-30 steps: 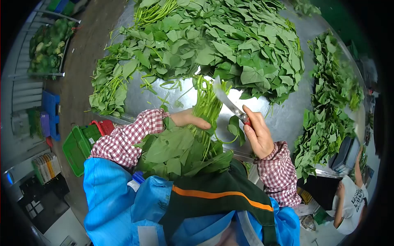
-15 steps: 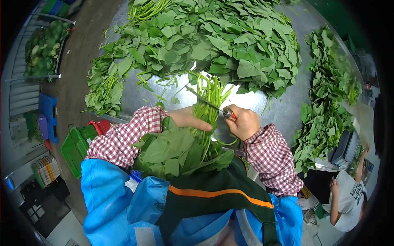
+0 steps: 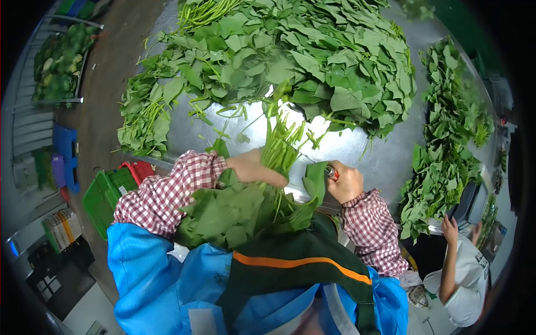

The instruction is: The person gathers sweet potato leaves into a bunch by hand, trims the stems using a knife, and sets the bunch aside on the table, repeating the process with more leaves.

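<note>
My left hand (image 3: 255,168) is wrapped round a bunch of leafy greens, stems (image 3: 281,144) pointing away from me and broad leaves (image 3: 223,215) hanging toward my apron. To the right, my right hand (image 3: 344,182) is closed on the red handle (image 3: 333,173) of a knife, whose thin blade reaches toward the stems. A large leaf (image 3: 315,181) lies between the two hands. Short pieces of stem are just beyond the upper ends of the bunch. Behind them a big pile of greens (image 3: 335,61) covers much of the metal table (image 3: 195,131).
Another row of greens (image 3: 441,145) lies on the right. At lower right is a co-worker (image 3: 466,273) beside a grey container (image 3: 469,204). Green (image 3: 99,201) and red (image 3: 139,170) baskets stand at left, near blue crates (image 3: 65,156). Farther left is a rack of produce (image 3: 61,64).
My right hand and the knife have moved right and slightly down, away from the stems. Cut stem pieces now show apart from the bunch. The co-worker's arms have shifted.
</note>
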A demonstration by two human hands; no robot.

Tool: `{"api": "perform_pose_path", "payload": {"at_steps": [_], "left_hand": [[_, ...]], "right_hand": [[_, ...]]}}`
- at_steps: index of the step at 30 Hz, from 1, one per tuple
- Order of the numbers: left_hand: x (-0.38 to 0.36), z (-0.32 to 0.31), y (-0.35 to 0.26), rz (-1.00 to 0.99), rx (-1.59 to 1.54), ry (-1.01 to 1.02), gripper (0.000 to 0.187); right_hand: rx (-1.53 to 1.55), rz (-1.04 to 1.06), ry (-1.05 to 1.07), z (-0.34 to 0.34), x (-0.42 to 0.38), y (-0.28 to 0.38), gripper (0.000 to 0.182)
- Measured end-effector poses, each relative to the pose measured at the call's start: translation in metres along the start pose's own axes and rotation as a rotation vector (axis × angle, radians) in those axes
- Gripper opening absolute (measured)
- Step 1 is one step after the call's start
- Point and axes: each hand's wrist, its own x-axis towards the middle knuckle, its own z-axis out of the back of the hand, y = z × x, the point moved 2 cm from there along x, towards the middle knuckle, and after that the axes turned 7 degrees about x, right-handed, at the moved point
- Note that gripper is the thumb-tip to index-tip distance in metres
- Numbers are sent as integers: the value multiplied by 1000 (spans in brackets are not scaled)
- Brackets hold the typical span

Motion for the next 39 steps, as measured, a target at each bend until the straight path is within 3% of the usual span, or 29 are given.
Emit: {"api": "perform_pose_path", "payload": {"at_steps": [2, 6, 9, 12, 13, 15, 16, 19, 20, 23, 25, 27, 30, 33, 34, 35, 37, 38, 39], "left_hand": [[-1, 6, -3, 79, 138, -43, 25], [0, -1, -17, 137, 264, -111, 28], [-1, 0, -13, 472, 329, -128, 29], [-35, -1, -66, 501, 356, -137, 27], [-38, 5, -57, 449, 476, -204, 28], [-45, 8, -29, 372, 718, -300, 31], [-45, 4, -36, 299, 792, -429, 40], [-33, -2, -41, 258, 1008, -444, 49], [-34, -3, -55, 317, 1000, -402, 52], [-62, 10, -77, 189, 1096, -517, 52], [-60, 18, -75, 177, 1207, -547, 53], [-50, 36, -65, 176, 1280, -599, 55], [-20, 80, -30, 219, 1328, -670, 57], [-4, 112, -15, 297, 1362, -707, 59], [0, 118, -12, 315, 1358, -717, 59], [3, 124, -11, 339, 1354, -728, 59], [15, 132, -13, 465, 1345, -645, 58], [18, 133, -12, 478, 1355, -634, 57], [21, 136, -10, 489, 1368, -626, 57]], "right_hand": [[130, 54, -104, 24, 7, 40, 16], [-139, 102, 61, 34, 25, 76, 10], [-184, 58, 105, 33, 32, 78, 12], [-273, -190, 208, 12, 7, 14, 17], [-261, -251, 219, 7, -1, -1, 17], [-65, -174, 88, 11, -4, 22, 16], [37, -143, 10, 16, -4, 38, 16], [113, 24, -44, 15, 17, 84, 16], [-3, -94, 79, 1, 20, 75, 18], [-63, -444, 265, -30, -11, -14, 18], [-128, -497, 341, -32, -30, -32, 22], [-64, -445, 327, -25, -25, -30, 37], [-179, -70, 102, -15, -4, -31, 54], [530, -360, -577, 7, 27, -57, 65], [631, -455, -639, 0, 41, -103, 72], [1088, -730, -733, 40, 62, -56, 73], [1735, -672, -507, 53, 94, -51, 72], [1945, -442, -320, 43, 113, -58, 67], [2007, -392, -386, 32, 128, -61, 61]]}}
